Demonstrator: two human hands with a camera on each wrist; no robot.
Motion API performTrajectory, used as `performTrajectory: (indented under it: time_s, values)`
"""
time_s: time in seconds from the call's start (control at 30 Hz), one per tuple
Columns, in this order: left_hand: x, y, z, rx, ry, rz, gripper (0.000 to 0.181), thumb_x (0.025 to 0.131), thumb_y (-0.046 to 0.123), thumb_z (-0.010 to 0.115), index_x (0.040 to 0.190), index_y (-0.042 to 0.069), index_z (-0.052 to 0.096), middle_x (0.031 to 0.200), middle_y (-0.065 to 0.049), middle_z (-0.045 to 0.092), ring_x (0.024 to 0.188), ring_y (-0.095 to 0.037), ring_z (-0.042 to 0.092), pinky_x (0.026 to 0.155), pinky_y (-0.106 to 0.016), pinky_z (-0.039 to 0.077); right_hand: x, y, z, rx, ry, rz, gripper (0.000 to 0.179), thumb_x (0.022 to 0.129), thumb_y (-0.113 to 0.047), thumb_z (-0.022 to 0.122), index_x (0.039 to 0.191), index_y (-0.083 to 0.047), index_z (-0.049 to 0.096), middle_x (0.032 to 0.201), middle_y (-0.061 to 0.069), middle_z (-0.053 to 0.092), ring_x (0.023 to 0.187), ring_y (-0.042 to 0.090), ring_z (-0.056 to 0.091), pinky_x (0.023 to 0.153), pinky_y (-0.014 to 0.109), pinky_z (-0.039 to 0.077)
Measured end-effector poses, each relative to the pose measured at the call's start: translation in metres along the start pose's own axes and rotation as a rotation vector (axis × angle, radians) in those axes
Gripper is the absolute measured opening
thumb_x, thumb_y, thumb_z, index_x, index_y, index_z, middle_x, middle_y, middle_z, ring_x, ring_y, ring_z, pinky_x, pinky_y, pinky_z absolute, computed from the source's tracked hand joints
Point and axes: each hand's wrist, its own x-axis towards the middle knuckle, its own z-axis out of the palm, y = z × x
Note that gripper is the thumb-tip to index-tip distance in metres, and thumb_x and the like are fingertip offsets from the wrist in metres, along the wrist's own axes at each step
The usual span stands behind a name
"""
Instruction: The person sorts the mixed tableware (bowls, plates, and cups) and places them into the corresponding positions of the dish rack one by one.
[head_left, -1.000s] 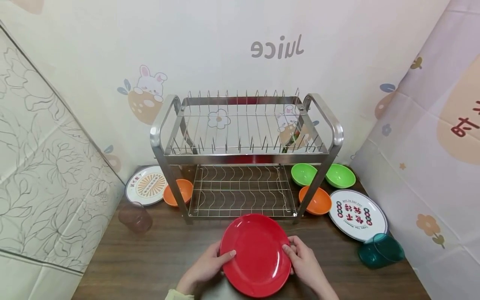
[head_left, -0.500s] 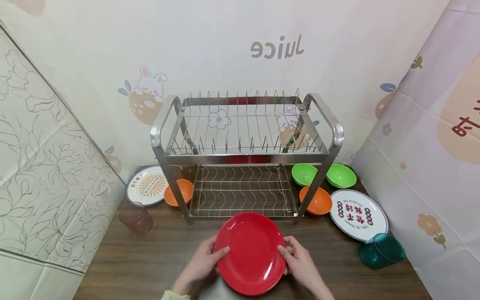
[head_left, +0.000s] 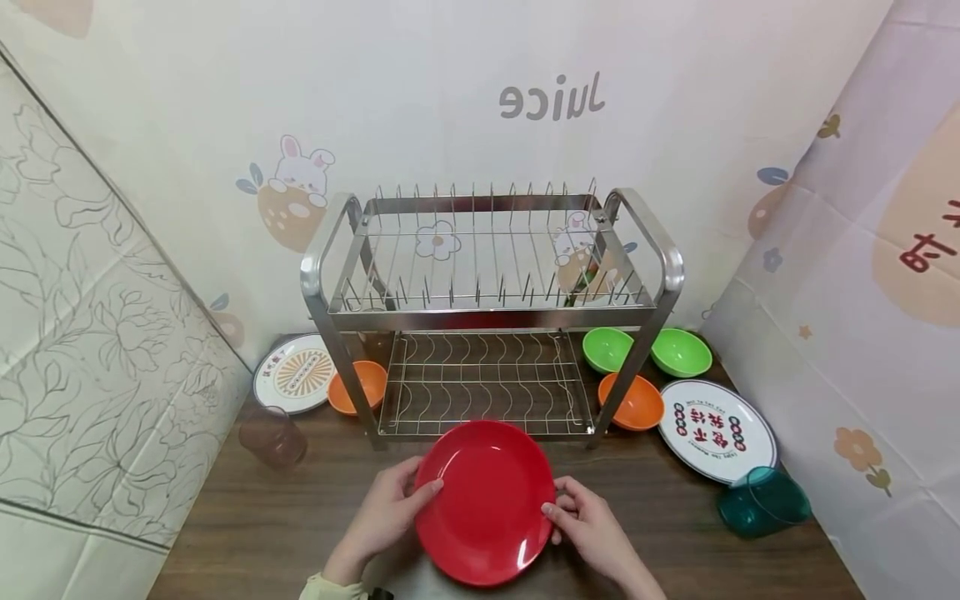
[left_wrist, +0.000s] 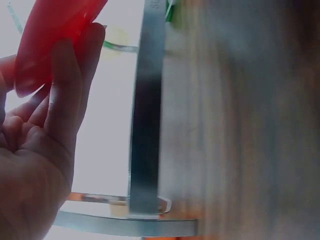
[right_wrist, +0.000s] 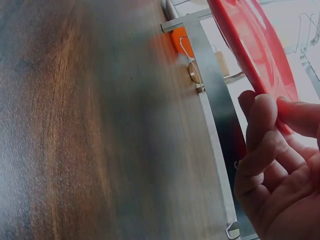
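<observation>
A round red plate (head_left: 483, 504) is held above the wooden table in front of the dish rack, its face turned up toward the head camera. My left hand (head_left: 386, 512) grips its left rim, thumb on the face and fingers beneath. On the opposite rim my right hand (head_left: 588, 529) pinches the plate between thumb and curled fingers. The left wrist view has the red plate (left_wrist: 55, 40) between thumb and fingers, and so does the right wrist view, where the plate (right_wrist: 255, 50) is seen edge-on. The metal two-tier dish rack (head_left: 491, 319) stands just behind the plate.
Left of the rack are a patterned white plate (head_left: 296, 375), an orange bowl (head_left: 360, 387) and a pinkish cup (head_left: 273, 437). To its right are two green bowls (head_left: 681, 352), another orange bowl (head_left: 633, 402), a white plate with red lettering (head_left: 716, 429) and a teal cup (head_left: 763, 502).
Both hands have moved the red plate to the left and slightly farther from me, toward the rack. The grip on its rim stays the same.
</observation>
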Motion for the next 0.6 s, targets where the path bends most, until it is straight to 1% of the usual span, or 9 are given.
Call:
performTrajectory:
  time_s: [0.17,0.27,0.37,0.43,0.6]
  values:
    - [0.0,0.009,-0.006,0.092,0.019,0.021,0.028,0.096,0.023,0.068,0.12,0.009,0.066,0.1,-0.005,0.072,0.076,-0.016,0.072,0.066,-0.031,0.059,0.0,0.0,-0.001,0.004,-0.033,-0.013,0.03,0.096,-0.009,0.065,0.121,0.004,0.056,0.085,0.01,0.068,0.066,0.023,0.064,0.065,0.035,0.056]
    - [-0.001,0.017,-0.009,0.114,0.043,0.04,0.026,0.097,0.024,0.067,0.12,0.013,0.067,0.103,-0.004,0.072,0.077,-0.015,0.072,0.065,-0.031,0.059,0.0,-0.001,0.0,-0.014,-0.06,-0.011,0.027,0.097,-0.009,0.064,0.12,0.002,0.058,0.088,0.01,0.069,0.068,0.023,0.065,0.067,0.035,0.057]
    - [-0.002,0.026,-0.012,0.141,0.077,0.067,0.023,0.097,0.025,0.066,0.119,0.016,0.069,0.102,-0.003,0.072,0.076,-0.014,0.073,0.062,-0.031,0.059,-0.001,-0.003,0.0,-0.089,-0.081,-0.036,0.023,0.098,-0.008,0.062,0.119,0.001,0.06,0.091,0.011,0.071,0.069,0.021,0.065,0.066,0.034,0.057]
    - [-0.004,0.033,-0.016,0.177,0.102,0.075,0.022,0.098,0.027,0.066,0.117,0.018,0.069,0.1,-0.002,0.073,0.076,-0.013,0.072,0.061,-0.03,0.058,-0.002,-0.006,-0.001,-0.149,-0.086,-0.058,0.021,0.099,-0.008,0.061,0.118,0.0,0.061,0.091,0.011,0.071,0.069,0.018,0.064,0.064,0.031,0.055]
    - [-0.01,0.046,-0.029,0.205,0.153,0.06,0.021,0.097,0.027,0.067,0.116,0.017,0.07,0.099,-0.002,0.073,0.076,-0.012,0.072,0.06,-0.031,0.058,-0.003,-0.006,-0.004,-0.246,-0.091,-0.106,0.019,0.099,-0.009,0.061,0.116,-0.001,0.063,0.09,0.008,0.071,0.068,0.014,0.063,0.061,0.027,0.052]
